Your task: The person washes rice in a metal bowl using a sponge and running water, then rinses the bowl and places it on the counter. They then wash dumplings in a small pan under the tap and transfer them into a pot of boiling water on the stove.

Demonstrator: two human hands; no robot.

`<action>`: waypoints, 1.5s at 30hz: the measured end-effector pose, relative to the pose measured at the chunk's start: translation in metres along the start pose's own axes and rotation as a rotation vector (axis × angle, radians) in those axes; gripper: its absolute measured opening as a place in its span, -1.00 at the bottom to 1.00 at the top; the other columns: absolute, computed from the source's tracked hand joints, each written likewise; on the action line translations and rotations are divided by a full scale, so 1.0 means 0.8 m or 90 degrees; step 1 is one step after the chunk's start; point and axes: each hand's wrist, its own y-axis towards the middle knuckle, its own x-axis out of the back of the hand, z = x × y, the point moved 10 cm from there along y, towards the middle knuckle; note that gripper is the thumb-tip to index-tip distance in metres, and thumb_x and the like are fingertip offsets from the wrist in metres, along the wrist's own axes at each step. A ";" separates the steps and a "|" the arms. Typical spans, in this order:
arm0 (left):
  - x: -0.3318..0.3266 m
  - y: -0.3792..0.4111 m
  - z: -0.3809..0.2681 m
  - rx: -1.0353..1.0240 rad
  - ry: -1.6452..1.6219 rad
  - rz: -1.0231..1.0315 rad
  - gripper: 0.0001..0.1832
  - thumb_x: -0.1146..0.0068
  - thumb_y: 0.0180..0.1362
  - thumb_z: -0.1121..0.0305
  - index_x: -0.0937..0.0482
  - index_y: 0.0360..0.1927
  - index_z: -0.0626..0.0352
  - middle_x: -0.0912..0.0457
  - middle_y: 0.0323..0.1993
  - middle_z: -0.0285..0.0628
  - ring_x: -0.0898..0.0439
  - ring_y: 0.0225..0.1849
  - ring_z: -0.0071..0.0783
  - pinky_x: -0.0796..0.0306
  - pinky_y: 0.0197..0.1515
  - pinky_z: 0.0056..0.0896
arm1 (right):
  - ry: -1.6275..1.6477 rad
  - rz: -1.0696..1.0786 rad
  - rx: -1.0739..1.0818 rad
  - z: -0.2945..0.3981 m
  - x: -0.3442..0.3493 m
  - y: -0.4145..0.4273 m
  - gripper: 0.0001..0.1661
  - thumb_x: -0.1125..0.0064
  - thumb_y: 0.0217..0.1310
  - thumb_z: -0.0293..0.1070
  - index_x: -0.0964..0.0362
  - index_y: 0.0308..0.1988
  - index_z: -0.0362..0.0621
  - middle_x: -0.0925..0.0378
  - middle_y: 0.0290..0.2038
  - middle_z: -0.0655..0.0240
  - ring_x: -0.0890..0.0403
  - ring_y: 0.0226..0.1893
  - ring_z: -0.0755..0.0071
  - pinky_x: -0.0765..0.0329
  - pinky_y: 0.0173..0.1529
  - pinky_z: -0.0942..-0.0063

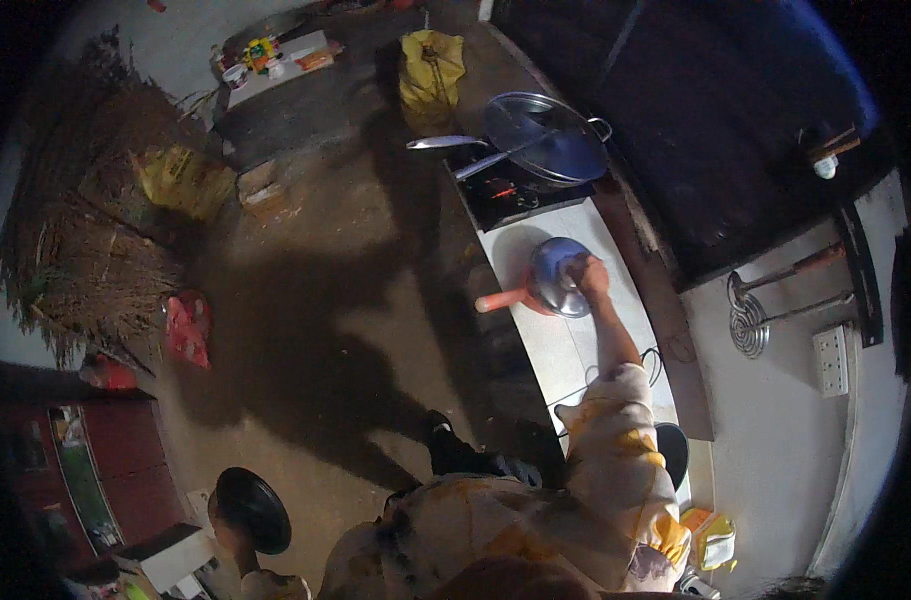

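My right hand (592,279) is on the top of a shiny metal lid (562,296), its fingers closed around the knob area. The lid covers or overlaps a red pan whose handle (500,300) points left, on the white tiled counter (575,345). At the lower left, my left hand (229,531) holds a round black pan or dish (254,510) by its edge, tilted above the floor. Its exact grip is partly hidden.
A black cooktop (500,196) carries a large wok with a glass lid (549,139). Skimmers (748,322) hang on the right wall. A yellow bag (430,75), dry brush (102,255) and a red patterned bag (189,328) stand around the floor. A cable crosses the counter.
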 end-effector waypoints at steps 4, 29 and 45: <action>0.022 -0.017 0.031 0.081 0.019 -0.013 -0.49 0.05 0.29 0.09 -0.42 0.21 0.15 -0.48 0.20 -0.07 -0.48 0.17 -0.14 -0.32 0.24 -0.17 | -0.012 -0.135 0.011 0.000 0.105 -0.067 -0.47 -0.37 -0.07 -0.10 -0.58 -0.06 -0.07 -0.64 -0.23 0.03 -0.68 -0.23 -0.02 -0.58 -0.16 0.14; 0.277 -0.641 0.447 0.678 0.253 -0.390 -0.75 0.13 0.23 0.34 -0.41 -0.04 0.12 -0.64 -0.44 0.10 -0.63 -0.39 0.14 -0.45 -0.29 0.13 | 0.244 0.536 0.793 0.870 -0.181 -0.813 -0.59 -0.30 -0.01 -0.41 -0.54 -0.09 -0.30 -0.63 -0.36 0.26 -0.57 -0.37 0.51 -0.52 -0.23 0.48; 0.413 -0.836 0.637 1.043 0.211 -0.696 -0.73 0.10 0.22 0.28 -0.57 -0.13 0.13 -0.65 -0.33 0.10 -0.62 -0.26 0.17 -0.47 -0.19 0.08 | 0.267 0.745 1.167 1.301 -0.296 -1.403 -0.55 -0.38 -0.01 -0.30 -0.55 -0.10 -0.30 -0.64 -0.31 0.22 -0.61 -0.32 0.45 -0.56 -0.18 0.42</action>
